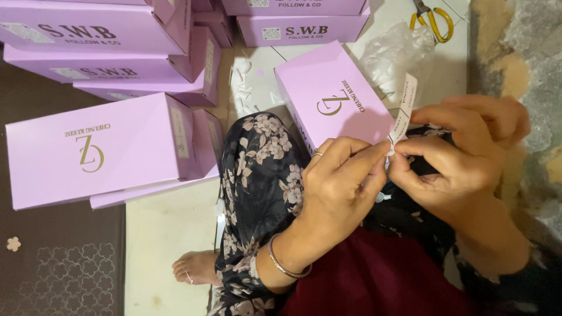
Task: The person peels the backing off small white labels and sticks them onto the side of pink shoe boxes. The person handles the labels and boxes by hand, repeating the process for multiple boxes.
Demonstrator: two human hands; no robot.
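White label strip [404,111] upright, pinched at lower end by both hands: left [339,181], right [456,158].

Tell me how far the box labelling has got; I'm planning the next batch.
Several lilac boxes lie stacked at the side with side labels on. In hand: both the left hand and right hand pinch a white label strip over the lilac box on the lap. It isn't stuck on yet.
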